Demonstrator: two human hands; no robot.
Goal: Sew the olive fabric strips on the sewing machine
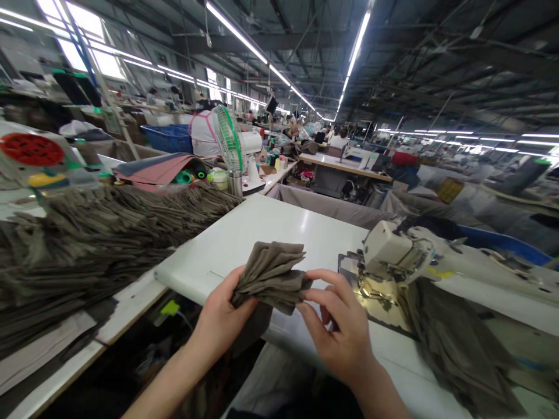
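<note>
My left hand (222,317) is closed on a small bundle of olive-brown fabric pieces (271,273), held fanned out just above the near edge of the white sewing table (262,233). My right hand (338,323) pinches the right side of the same bundle with thumb and fingers. The sewing machine (406,250) stands just right of my hands, its needle area and metal plate (375,291) close to my right fingers.
A large stack of the same brown pieces (96,244) lies on the table to the left. More brown fabric (458,343) hangs in front of the machine at right. A small fan (233,145) stands behind the table. Other workstations and people fill the hall beyond.
</note>
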